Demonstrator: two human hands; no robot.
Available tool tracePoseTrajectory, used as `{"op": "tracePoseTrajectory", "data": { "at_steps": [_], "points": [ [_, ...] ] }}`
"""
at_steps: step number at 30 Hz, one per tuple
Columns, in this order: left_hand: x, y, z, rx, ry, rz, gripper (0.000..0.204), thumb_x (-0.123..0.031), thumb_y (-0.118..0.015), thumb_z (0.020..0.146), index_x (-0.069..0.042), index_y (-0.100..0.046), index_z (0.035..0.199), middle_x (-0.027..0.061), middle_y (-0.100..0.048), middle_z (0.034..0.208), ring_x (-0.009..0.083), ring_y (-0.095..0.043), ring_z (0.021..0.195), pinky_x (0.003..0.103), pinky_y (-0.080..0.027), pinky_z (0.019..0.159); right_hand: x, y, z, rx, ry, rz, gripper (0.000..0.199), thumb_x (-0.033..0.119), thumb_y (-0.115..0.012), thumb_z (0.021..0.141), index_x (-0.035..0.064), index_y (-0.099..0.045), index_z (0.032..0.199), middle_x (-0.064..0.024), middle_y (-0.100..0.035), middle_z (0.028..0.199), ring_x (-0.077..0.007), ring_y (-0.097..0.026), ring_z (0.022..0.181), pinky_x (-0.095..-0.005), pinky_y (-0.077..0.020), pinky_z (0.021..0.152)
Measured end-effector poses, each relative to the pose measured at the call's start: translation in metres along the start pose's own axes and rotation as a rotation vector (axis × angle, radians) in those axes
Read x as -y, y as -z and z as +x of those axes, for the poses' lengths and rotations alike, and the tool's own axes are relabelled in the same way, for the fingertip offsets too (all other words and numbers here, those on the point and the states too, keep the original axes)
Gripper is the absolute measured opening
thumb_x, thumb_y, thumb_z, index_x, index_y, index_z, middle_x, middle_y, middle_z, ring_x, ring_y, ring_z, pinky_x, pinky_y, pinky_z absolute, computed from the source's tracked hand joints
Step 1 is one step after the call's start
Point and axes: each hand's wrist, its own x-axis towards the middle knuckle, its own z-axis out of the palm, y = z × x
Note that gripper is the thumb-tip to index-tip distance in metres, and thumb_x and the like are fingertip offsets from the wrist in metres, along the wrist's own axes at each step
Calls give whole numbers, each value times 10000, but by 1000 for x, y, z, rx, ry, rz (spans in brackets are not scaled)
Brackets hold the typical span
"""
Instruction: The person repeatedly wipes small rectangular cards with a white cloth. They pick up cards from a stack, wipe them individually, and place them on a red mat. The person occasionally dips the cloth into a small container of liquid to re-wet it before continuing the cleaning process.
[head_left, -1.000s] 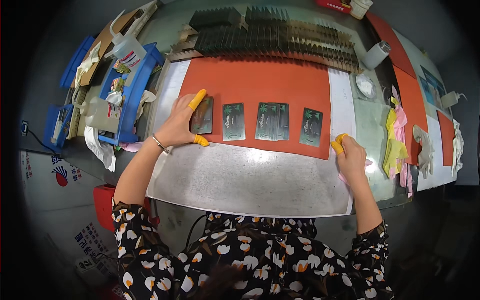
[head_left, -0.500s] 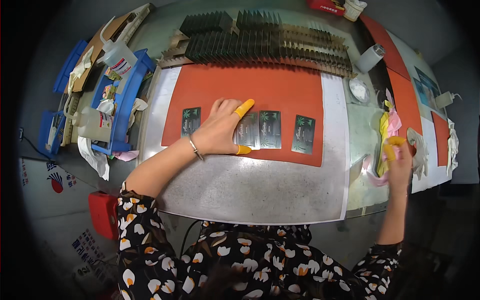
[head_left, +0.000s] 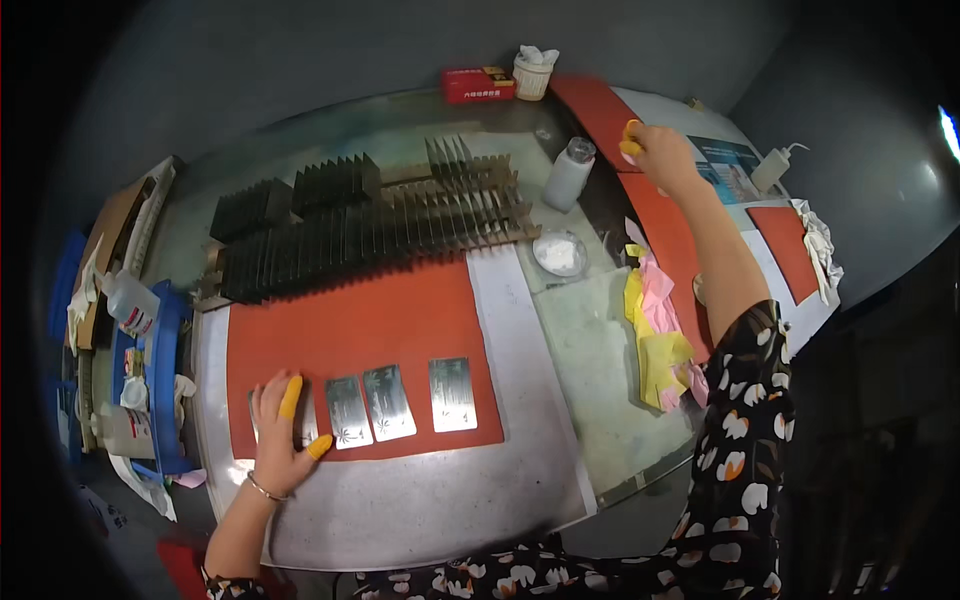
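Note:
Toward the left of the orange-red mat (head_left: 340, 325) my left hand (head_left: 275, 430) lies with thumb and forefinger spread, both in yellow finger cots. They rest around a dark, shiny card (head_left: 307, 418), and another card is mostly hidden under the hand. To its right lie a second card (head_left: 348, 412), a third card (head_left: 389, 402) and, a little apart, a fourth card (head_left: 453, 395). My right hand (head_left: 662, 158) is raised at the far right, its yellow-cotted fingertips pinched together. A small pale pinkish thing shows at these fingertips; its kind is unclear.
Dark cards stand upright in slotted racks (head_left: 370, 215) behind the mat. A bottle (head_left: 570, 175) and a dish of white stuff (head_left: 559, 253) stand right of them. Crumpled yellow and pink cloth (head_left: 663, 345) lies near my right arm. Blue trays (head_left: 170, 380) stand left.
My right hand has gone from beside the crumpled cloth up to the far right. The left hand has shifted leftward along the row of cards. The whole view has turned right.

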Motion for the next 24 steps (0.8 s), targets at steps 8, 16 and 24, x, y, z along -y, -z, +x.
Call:
{"op": "tracePoseTrajectory", "data": {
  "at_steps": [8,16,24],
  "points": [
    [-33,-20,-49,-9,248,3,702,-348,-560,780,-15,-287,1333,204,-232,1384,405,-186,1295,536,-30,1039,13,-48,33,10,164,-177,108,152,-585,741,93,-617,827,-121,-625,742,-293,-617,724,-405,-484,619],
    [-35,-29,-49,-27,286,52,646,-347,-496,821,-7,-284,1328,201,-216,1397,392,-181,1302,546,-16,1039,18,-58,42,74,211,-210,126,115,-593,727,87,-618,848,-113,-610,778,-289,-612,739,-409,-478,640],
    [-37,-25,-46,-11,292,13,647,-299,-560,779,23,-315,1284,196,-238,1379,388,-197,1294,551,-26,1040,17,-62,39,-32,206,-154,101,93,-567,730,78,-610,821,-113,-607,778,-290,-617,734,-396,-483,621]
  ]
}}
